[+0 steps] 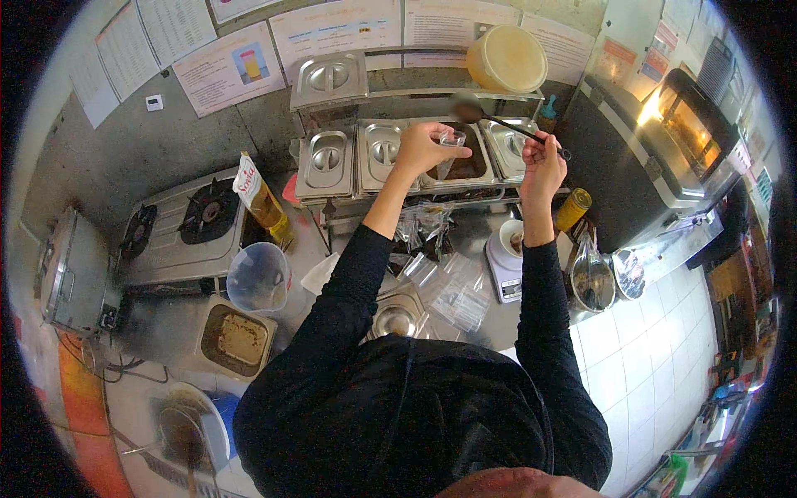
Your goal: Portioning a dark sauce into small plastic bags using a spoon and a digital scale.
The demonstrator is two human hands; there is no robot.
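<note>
My left hand [429, 149] holds a small clear plastic bag [449, 146] by its mouth, above an uncovered steel food pan [464, 177] with dark brown contents. In my right hand [543, 163] is the handle of a black ladle [517, 128]; its dark bowl reaches over the back edge of that pan and is partly blurred. Lidded steel pans [327, 163] stand to the left of the uncovered one, and another lidded pan [507, 146] to its right. Below my right forearm, a white bowl [512, 236] rests on a digital kitchen scale [507, 277].
Clear plastic bags [457, 292] and filled bags [426, 227] lie on the steel counter. A plastic jug [258, 277], an oil pouch [264, 202] and a gas stove [180, 230] stand left. An oven [647, 149] and a yellow can [573, 208] are right; a tub [514, 59] sits on the shelf.
</note>
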